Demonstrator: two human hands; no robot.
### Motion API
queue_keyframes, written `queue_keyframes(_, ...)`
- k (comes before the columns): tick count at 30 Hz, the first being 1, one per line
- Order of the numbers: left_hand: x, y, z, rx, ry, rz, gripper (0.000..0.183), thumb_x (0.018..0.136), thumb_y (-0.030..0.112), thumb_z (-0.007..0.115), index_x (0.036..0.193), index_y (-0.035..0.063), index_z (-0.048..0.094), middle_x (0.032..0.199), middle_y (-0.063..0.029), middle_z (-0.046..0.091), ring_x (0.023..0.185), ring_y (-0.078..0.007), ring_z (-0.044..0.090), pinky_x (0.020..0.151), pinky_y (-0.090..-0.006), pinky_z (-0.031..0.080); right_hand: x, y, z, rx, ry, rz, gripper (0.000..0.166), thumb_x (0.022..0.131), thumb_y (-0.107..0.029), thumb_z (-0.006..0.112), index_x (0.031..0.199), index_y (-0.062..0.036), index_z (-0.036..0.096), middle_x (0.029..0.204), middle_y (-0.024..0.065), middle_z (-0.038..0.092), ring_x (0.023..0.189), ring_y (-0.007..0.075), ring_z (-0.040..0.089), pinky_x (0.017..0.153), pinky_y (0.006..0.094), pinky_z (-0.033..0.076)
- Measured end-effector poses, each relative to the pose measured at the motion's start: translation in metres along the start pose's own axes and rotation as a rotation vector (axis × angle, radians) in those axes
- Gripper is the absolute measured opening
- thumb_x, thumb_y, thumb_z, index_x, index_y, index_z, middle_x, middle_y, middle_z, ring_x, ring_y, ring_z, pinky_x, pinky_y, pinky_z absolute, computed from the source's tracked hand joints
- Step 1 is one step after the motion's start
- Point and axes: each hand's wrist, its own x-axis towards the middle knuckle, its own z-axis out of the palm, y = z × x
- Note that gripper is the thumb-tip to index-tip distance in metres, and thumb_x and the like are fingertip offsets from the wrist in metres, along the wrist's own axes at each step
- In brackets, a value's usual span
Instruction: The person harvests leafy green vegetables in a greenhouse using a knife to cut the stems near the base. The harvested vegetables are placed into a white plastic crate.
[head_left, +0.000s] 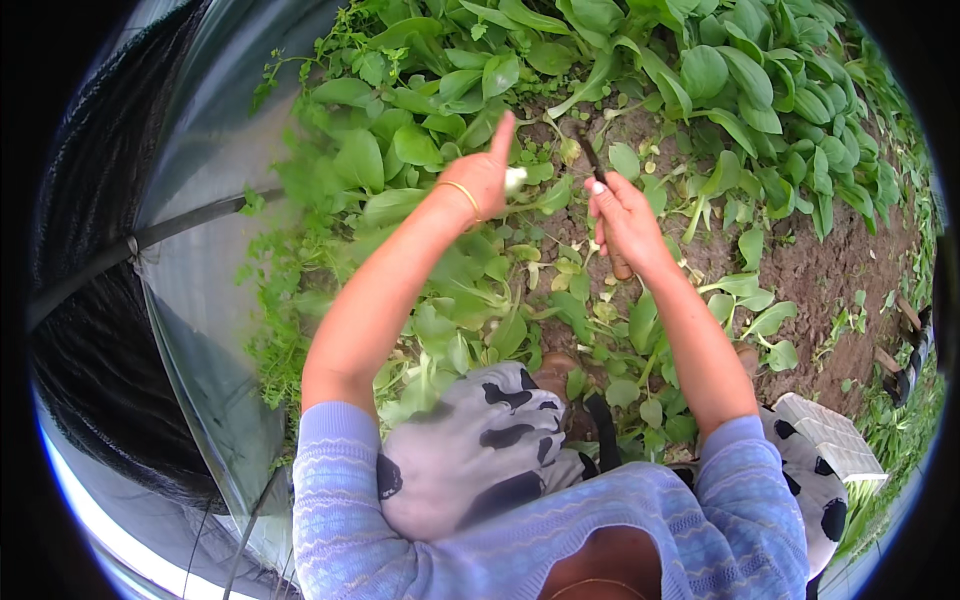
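My left hand (487, 184) is at the left of the bed, with the index finger stretched out towards the far plants. Its other fingers are curled round a leafy green vegetable, whose pale stem base (516, 178) shows at the hand's right side. The hand hides part of this plant, and its leaves blend with the foliage behind. In my right hand (624, 217) is a knife with a wooden handle (621, 267) and a narrow dark blade (589, 152) pointing away from me. The blade is over the soil, apart from the held stem.
Dense leafy greens (750, 75) grow at the far side. Loose and yellowing leaves (570, 277) litter the brown soil (840, 262). Plastic sheeting (217, 150) and black netting (82, 375) line the left. A white plastic crate (832, 439) lies at the right, beside my patterned trouser leg.
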Motion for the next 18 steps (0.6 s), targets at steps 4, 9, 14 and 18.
queue_keyframes(4,-0.005,-0.062,0.005,0.052,0.130,-0.252,0.100,0.083,0.002,0.059,0.154,0.0154,-0.011,0.091,-0.0225,0.068,0.075,-0.0342,0.067,0.069,-0.0446,0.053,0.015,-0.012,0.031,-0.106,-0.306,0.021,0.024,0.103,-0.030,0.047,0.100,-0.0074,0.054,0.072,-0.0032,0.051,0.051,0.0064,0.050,0.042,0.0216,0.044)
queue_keyframes(9,-0.015,-0.131,0.059,-0.006,0.416,-0.338,0.083,0.077,0.003,0.066,0.149,0.0158,0.028,0.087,-0.0224,0.067,0.077,-0.0392,0.065,0.071,-0.0469,0.052,0.060,0.007,0.083,-0.217,-0.292,0.031,0.026,0.101,-0.024,0.046,0.087,-0.0020,0.047,0.070,0.0032,0.050,0.049,0.0133,0.052,0.040,0.0302,0.046)
queue_keyframes(14,-0.020,-0.135,0.061,-0.091,0.488,-0.293,0.073,0.071,0.006,0.074,0.137,0.0201,0.047,0.091,-0.0212,0.068,0.084,-0.0404,0.066,0.075,-0.0480,0.052,0.118,0.017,0.119,0.035,-0.169,0.247,0.022,0.095,-0.018,0.049,0.086,0.0017,0.050,0.068,0.0073,0.051,0.049,0.0189,0.053,0.039,0.0351,0.045)
queue_keyframes(18,-0.020,-0.121,0.051,-0.104,0.476,-0.313,0.068,0.070,0.006,0.074,0.132,0.0195,0.051,0.093,-0.0224,0.068,0.086,-0.0410,0.065,0.077,-0.0474,0.053,0.148,0.019,0.135,0.251,-0.225,0.386,0.018,0.094,-0.015,0.046,0.096,0.0024,0.051,0.070,0.0090,0.052,0.051,0.0216,0.054,0.041,0.0385,0.045)
